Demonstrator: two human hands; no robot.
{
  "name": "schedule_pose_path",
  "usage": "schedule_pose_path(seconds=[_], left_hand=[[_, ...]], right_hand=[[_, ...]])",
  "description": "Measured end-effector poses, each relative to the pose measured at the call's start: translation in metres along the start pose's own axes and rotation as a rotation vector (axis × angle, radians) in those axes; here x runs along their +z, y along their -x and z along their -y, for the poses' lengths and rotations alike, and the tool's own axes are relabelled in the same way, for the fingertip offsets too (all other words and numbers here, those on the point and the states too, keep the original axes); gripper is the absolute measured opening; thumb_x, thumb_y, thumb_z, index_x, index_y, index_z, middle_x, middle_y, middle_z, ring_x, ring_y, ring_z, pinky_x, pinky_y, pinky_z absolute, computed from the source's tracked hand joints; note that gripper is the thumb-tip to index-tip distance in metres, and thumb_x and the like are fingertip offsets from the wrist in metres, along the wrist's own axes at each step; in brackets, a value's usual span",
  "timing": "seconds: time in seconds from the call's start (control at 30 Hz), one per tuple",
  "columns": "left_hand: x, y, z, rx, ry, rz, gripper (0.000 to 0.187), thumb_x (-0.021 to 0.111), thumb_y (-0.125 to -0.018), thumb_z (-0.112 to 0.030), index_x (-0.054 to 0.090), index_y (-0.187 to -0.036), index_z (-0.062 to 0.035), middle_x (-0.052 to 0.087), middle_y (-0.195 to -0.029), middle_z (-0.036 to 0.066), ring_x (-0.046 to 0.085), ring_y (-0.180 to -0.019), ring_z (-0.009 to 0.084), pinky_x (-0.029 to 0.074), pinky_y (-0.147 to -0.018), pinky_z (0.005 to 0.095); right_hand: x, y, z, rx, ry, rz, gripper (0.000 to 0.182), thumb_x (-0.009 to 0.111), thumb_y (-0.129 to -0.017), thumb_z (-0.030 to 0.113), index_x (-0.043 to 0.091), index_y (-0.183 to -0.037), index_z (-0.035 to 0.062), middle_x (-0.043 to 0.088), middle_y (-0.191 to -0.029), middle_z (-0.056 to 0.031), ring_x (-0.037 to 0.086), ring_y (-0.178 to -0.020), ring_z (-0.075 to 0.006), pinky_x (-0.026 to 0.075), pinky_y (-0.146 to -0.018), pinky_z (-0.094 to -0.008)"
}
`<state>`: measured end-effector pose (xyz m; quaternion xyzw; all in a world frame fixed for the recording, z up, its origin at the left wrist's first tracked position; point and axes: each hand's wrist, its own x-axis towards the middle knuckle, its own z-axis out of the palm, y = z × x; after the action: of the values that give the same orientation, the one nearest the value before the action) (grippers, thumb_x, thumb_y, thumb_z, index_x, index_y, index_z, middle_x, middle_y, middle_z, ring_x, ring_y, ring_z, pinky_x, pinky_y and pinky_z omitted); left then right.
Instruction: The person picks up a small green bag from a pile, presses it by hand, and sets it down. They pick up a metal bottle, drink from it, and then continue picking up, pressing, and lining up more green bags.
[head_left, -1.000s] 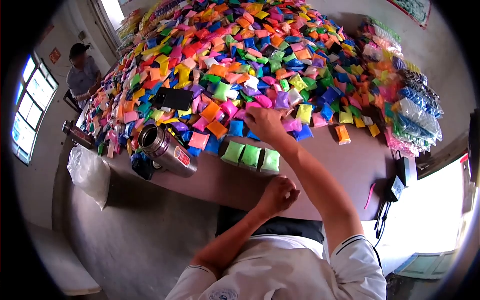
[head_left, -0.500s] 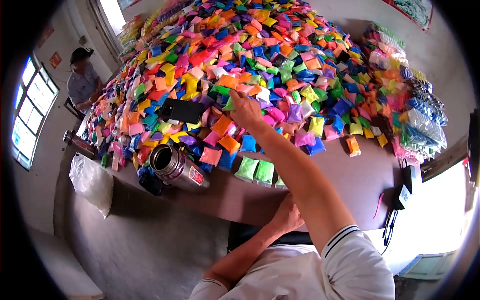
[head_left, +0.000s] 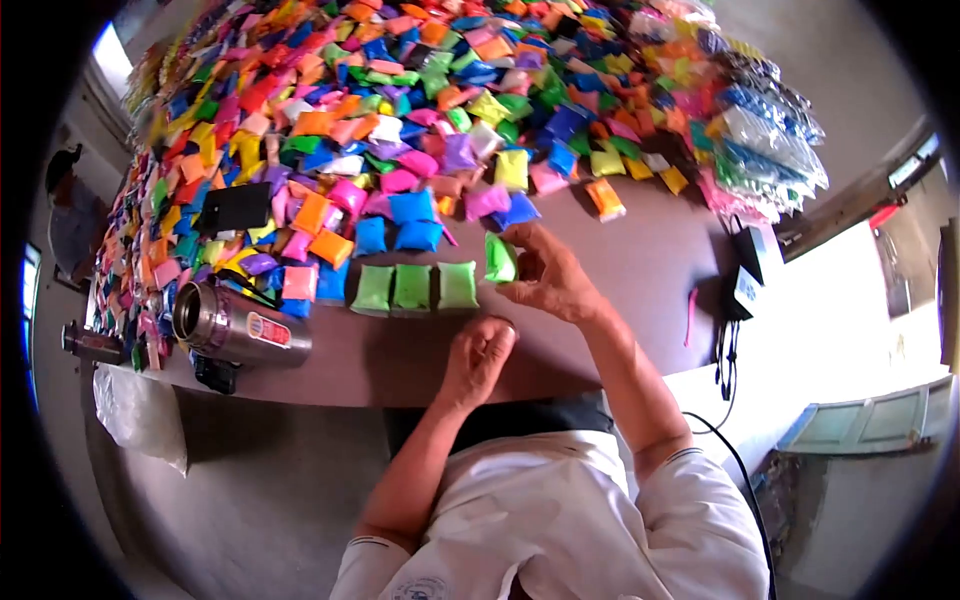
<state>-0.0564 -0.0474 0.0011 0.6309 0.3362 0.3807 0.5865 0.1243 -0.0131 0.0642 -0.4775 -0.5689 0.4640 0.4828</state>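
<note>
Three light green packets lie in a row near the table's front: a left one (head_left: 373,289), a middle one (head_left: 412,288) and a right one (head_left: 458,286). Just right of them, my right hand (head_left: 556,280) pinches a brighter green packet (head_left: 500,258) between thumb and fingers, tilted on its edge. My left hand (head_left: 478,360) is curled closed at the table edge, below the right packet; the inside of its fist is hidden. Beyond both hands spreads a large heap of small coloured packets (head_left: 400,130).
A steel flask (head_left: 240,325), open at the top, lies tilted at the left. On the heap rests a black phone (head_left: 236,208). Bagged packets (head_left: 765,130) are stacked at the right, near a black adapter (head_left: 745,290) with cables. Another person (head_left: 75,225) sits at far left.
My right hand has come back from the heap to the row with a green packet. My left hand shows more fully, still closed. The view has swung down and right.
</note>
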Motion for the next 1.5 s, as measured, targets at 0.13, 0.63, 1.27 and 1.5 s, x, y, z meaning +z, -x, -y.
schedule_pose_path(seconds=[0.13,0.63,1.27,1.5], left_hand=[[0.003,-0.006,-0.003,0.141,-0.068,0.035,0.035,0.052,-0.095,-0.031,0.063,-0.107,0.0002,0.062,-0.095,0.013,0.059,-0.091,0.0231,0.044,-0.084,0.0333],[0.011,-0.008,-0.005,0.197,-0.414,0.021,0.036,0.048,-0.098,-0.032,0.062,-0.101,0.0011,0.062,-0.093,0.014,0.06,-0.086,0.0281,0.046,-0.076,0.0366],[0.013,-0.009,0.006,0.293,-0.613,0.062,0.042,0.048,-0.098,-0.038,0.061,-0.085,-0.0003,0.058,-0.081,0.011,0.059,-0.077,0.0266,0.046,-0.07,0.0374],[0.012,-0.006,0.002,0.199,-0.529,0.018,0.042,0.048,-0.098,-0.037,0.059,-0.08,-0.0014,0.057,-0.078,0.01,0.056,-0.073,0.0268,0.044,-0.067,0.038]], right_hand=[[-0.001,0.042,-0.016,-0.072,0.135,0.069,0.054,0.075,-0.071,0.002,0.051,-0.119,0.0042,0.056,-0.094,-0.0068,0.056,-0.079,-0.0126,0.048,-0.071,-0.0279],[-0.016,0.061,-0.034,0.139,-0.403,0.162,0.031,0.067,-0.089,0.022,0.058,-0.108,-0.0016,0.061,-0.086,-0.0036,0.056,-0.074,-0.01,0.05,-0.067,-0.0235],[-0.004,0.069,-0.047,0.011,-0.448,0.055,0.02,0.062,-0.093,0.019,0.063,-0.095,-0.0012,0.065,-0.08,-0.0038,0.06,-0.075,-0.01,0.049,-0.065,-0.0254],[-0.004,0.067,-0.048,0.027,-0.363,0.005,0.023,0.061,-0.093,0.022,0.064,-0.091,-0.001,0.061,-0.076,-0.0019,0.052,-0.066,-0.0079,0.042,-0.058,-0.0242]])
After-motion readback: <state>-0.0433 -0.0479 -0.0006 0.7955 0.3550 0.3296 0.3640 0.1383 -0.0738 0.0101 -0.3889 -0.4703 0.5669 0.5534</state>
